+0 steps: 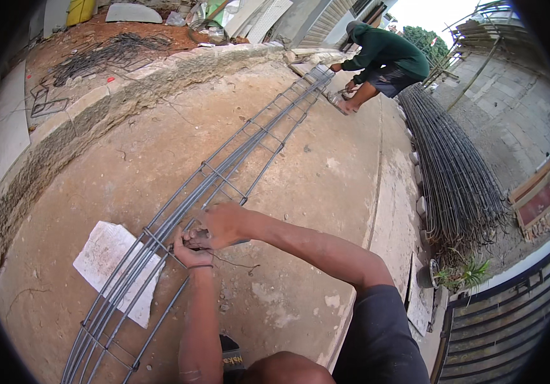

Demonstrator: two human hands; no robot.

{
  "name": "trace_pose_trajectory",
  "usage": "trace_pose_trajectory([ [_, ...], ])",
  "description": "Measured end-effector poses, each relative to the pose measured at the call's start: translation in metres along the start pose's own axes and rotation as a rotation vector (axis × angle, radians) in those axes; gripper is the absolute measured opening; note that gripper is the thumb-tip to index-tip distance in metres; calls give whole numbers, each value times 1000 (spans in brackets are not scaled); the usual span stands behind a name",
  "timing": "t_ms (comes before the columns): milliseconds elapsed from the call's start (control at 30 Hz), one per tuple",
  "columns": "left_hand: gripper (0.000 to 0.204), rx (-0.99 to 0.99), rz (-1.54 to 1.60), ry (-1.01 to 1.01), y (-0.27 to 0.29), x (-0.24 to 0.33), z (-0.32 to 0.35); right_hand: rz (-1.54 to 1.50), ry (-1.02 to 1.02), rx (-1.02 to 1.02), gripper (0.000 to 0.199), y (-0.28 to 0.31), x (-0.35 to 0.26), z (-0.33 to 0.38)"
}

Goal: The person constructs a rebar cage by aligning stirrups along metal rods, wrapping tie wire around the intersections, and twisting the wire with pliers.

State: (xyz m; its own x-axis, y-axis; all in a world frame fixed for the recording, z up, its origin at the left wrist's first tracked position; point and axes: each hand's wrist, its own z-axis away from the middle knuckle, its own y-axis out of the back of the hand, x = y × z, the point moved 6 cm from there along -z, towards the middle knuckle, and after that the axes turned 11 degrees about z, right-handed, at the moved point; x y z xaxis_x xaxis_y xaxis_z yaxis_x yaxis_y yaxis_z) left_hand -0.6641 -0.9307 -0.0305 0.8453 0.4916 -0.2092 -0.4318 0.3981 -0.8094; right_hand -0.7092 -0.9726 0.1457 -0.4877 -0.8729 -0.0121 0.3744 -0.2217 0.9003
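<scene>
The sloping concrete ground [313, 211], tan and dusty, with pale patches and cracks, filled most of the view outdoors. Along the right stood a grey block wall [499, 102], and at the lower right a dark barred gate [505, 339]. A long steel cage [261, 136] ran diagonally over the ground, from the lower left toward the upper middle, its lengthwise rods joined by crosswise ties. A thick bundle of dark rods [454, 173] lay beside the wall.

At the cage's far end a co-worker [393, 51] in a dark green top bent over, one hand at the rods. Beyond a rough curb [89, 109] at the upper left, a tangle of thin rods [105, 54] lay on reddish soil. A whitish slab [102, 256] lay partly beneath the near part of the cage.

At the lower edge, beside the left forearm, a dark item [232, 360] bore yellowish lettering; its kind was unclear. The right hand [224, 224] bent over the curled left hand [190, 253], both against the cage; their overlap hid what either pinched. A thin wire [236, 263] trailed just beside them.
</scene>
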Motion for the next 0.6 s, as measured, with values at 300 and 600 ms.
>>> trace_pose_trajectory([
  [300,30,52,-124,95,5,-16,-17,817,-174,581,51,-57,-27,50],
  [600,30,61,-115,103,9,-11,-12,356,-71,304,25,-72,19,-6],
])
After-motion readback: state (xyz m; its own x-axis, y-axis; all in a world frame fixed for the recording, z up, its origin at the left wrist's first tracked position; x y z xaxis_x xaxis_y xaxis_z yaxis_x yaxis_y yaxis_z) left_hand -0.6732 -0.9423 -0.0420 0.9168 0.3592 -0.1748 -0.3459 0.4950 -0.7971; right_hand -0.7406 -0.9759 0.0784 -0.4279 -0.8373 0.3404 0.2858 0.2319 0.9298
